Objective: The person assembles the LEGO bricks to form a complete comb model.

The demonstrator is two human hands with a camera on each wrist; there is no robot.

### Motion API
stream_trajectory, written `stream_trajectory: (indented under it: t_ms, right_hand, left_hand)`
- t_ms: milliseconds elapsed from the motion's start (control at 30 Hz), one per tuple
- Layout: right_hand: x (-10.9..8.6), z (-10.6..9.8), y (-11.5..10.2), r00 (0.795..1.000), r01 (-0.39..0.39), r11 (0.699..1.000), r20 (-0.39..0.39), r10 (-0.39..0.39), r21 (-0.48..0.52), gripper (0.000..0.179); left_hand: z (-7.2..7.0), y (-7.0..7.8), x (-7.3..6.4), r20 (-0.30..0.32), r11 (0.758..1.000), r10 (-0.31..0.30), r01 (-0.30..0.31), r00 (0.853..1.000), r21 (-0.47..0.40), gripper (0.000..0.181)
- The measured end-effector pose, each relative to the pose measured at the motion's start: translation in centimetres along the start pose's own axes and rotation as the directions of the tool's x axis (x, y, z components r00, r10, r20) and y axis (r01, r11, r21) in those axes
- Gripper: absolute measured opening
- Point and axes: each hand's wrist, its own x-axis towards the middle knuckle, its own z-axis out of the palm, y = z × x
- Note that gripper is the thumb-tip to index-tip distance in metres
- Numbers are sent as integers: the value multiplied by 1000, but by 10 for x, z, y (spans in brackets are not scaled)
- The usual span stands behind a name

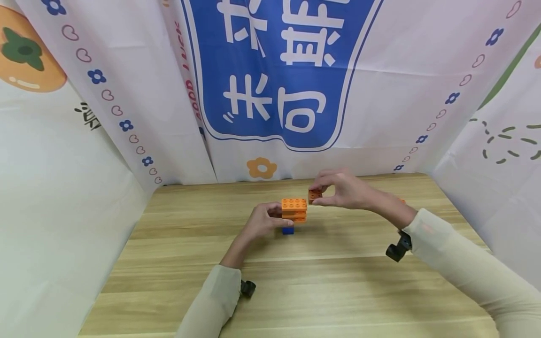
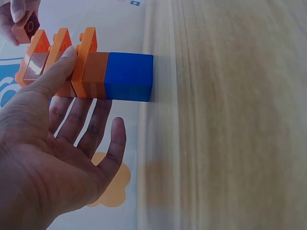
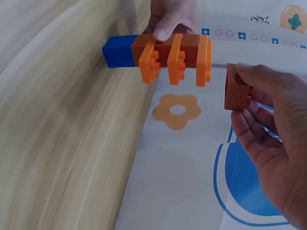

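Pale cloth sleeves [image 1: 465,263] with black wrist cameras [image 1: 248,288] lie nearest; past them the left hand [image 1: 262,221] grips a block stack [image 1: 294,212] from its left, thumb on the near side, fingers behind; the stack is over the table's far half, near its middle, long axis upright, studded top facing up and blue block [image 1: 288,230] lowest; its orange plates [image 1: 294,204] jut rightward like shelves, spaced by glossy brown bricks [image 2: 96,74]; whether the blue block touches the wood I cannot tell. The right hand [image 1: 344,190] pinches a small brown brick [image 3: 237,91], boxy and plastic, studs up, just right of the stack's top and apart from it; an orange piece [image 1: 403,201] shows partly behind that forearm; the table [image 1: 338,291] is pale, striped wood; behind hangs creased white fabric [image 1: 380,103] with an orange flower [image 1: 254,165], a blue panel [image 1: 270,124] of white characters, and bands of hearts.
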Motion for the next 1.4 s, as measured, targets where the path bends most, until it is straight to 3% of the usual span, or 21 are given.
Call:
stream_trajectory:
  t_ms: [667,1000,1400]
  right_hand:
    - [22,25,-10,1000,16,1000,-12,-16,9,29]
    - [32,34,-11,1000,-25,1000,6,25,-3,27]
    - [41,41,-9,1000,-22,1000,8,22,-2,26]
  left_hand:
    - [0,0,-2,23,999,40,-40,999,1,37]
    - [-1,-1,-1,32,999,49,-49,998,0,32]
    - [-3,-1,0,37,999,50,-50,998,-13,31]
